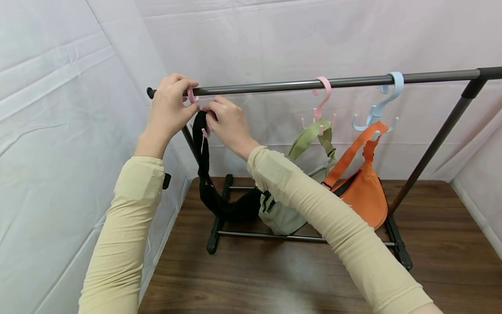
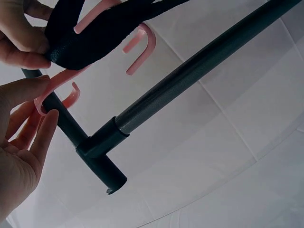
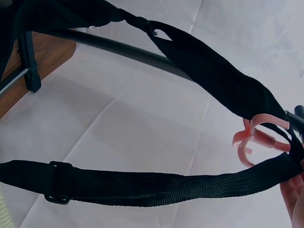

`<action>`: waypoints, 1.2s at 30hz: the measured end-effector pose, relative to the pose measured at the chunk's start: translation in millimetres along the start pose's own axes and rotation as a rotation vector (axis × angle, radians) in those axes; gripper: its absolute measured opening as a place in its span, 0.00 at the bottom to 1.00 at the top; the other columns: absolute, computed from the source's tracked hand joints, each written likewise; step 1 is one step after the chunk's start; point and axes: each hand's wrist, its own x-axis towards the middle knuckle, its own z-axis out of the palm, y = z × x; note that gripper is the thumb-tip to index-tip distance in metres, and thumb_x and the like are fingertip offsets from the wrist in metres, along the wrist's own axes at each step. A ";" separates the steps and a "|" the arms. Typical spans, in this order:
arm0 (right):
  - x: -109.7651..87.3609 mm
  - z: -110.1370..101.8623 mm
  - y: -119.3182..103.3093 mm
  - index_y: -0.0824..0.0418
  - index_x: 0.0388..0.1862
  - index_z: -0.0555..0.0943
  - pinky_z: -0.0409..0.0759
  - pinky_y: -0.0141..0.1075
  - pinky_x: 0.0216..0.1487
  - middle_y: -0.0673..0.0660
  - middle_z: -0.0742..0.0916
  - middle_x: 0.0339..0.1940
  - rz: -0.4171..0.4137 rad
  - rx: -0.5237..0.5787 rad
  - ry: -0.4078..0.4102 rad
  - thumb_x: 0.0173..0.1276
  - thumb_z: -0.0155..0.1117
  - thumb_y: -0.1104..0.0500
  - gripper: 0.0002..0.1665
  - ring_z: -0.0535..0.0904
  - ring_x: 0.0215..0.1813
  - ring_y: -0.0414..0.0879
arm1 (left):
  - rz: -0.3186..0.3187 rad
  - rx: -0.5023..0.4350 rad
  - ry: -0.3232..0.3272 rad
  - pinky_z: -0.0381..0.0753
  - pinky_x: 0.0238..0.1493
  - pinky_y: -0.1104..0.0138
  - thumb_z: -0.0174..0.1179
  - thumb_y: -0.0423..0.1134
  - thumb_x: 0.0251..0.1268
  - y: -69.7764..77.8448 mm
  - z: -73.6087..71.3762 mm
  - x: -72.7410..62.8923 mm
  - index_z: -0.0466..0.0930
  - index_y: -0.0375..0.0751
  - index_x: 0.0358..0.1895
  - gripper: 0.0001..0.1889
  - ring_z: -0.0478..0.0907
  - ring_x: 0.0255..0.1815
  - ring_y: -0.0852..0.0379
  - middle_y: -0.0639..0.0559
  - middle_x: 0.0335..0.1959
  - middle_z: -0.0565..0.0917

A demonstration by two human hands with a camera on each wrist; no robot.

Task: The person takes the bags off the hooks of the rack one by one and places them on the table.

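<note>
At the left end of the black rail (image 1: pixel 251 88), my left hand (image 1: pixel 166 104) pinches the top of a pink hook hanger (image 1: pixel 191 95) between thumb and fingers. My right hand (image 1: pixel 231 124) is just below and right of it, pinching a black bag strap (image 1: pixel 201 139). In the left wrist view the strap (image 2: pixel 90 45) lies across the hanger's lower prongs. The strap loops round these prongs in the right wrist view, with a plastic adjuster buckle (image 3: pixel 59 183) on one side. The black bag (image 1: pixel 239 209) hangs low, partly hidden by my right arm.
Another pink hook hanger (image 1: pixel 323 98) holds a pale green bag (image 1: pixel 288 218) by its strap. Further right, a blue hook hanger (image 1: pixel 386 100) carries an orange bag (image 1: pixel 366 196). The rack's feet (image 1: pixel 213 237) stand on a wooden floor (image 1: pixel 274 279), with white cloth walls around.
</note>
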 end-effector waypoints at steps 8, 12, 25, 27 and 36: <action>2.6 -1.9 -3.3 0.62 0.38 0.84 0.71 0.27 0.34 0.53 0.81 0.35 -0.045 -0.026 0.031 0.64 0.49 0.67 0.14 0.75 0.33 0.42 | -0.018 -0.002 -0.015 0.72 0.45 0.59 0.57 0.25 0.52 0.5 0.5 2.2 0.78 0.28 0.46 0.15 0.70 0.47 0.43 0.39 0.47 0.77; 2.3 -3.8 -4.8 0.63 0.37 0.84 0.71 0.27 0.37 0.53 0.82 0.36 -0.101 -0.039 0.051 0.64 0.50 0.68 0.14 0.75 0.36 0.43 | -0.042 -0.012 -0.027 0.76 0.44 0.60 0.58 0.25 0.53 0.5 0.4 3.1 0.78 0.29 0.47 0.15 0.70 0.48 0.44 0.39 0.47 0.77; -1.3 -4.2 -6.9 0.65 0.37 0.83 0.71 0.27 0.49 0.55 0.83 0.39 -0.302 -0.080 0.110 0.65 0.52 0.67 0.11 0.77 0.44 0.46 | -0.097 -0.124 -0.008 0.80 0.41 0.63 0.58 0.27 0.55 -6.6 2.4 9.7 0.80 0.28 0.43 0.12 0.76 0.44 0.50 0.39 0.41 0.79; -1.7 -3.0 -6.9 0.66 0.37 0.83 0.71 0.27 0.52 0.55 0.83 0.40 -0.321 -0.087 0.106 0.65 0.52 0.67 0.11 0.77 0.46 0.46 | -0.111 -0.129 -0.008 0.80 0.40 0.65 0.58 0.27 0.55 -6.9 2.6 10.5 0.80 0.29 0.43 0.12 0.77 0.43 0.51 0.40 0.41 0.80; 0.1 2.1 -6.5 0.64 0.36 0.83 0.73 0.26 0.47 0.54 0.82 0.38 -0.497 -0.226 0.127 0.66 0.50 0.66 0.12 0.77 0.43 0.44 | -0.114 -0.149 0.018 0.70 0.30 0.86 0.61 0.27 0.51 -8.1 4.1 14.6 0.82 0.30 0.41 0.12 0.78 0.42 0.50 0.40 0.39 0.81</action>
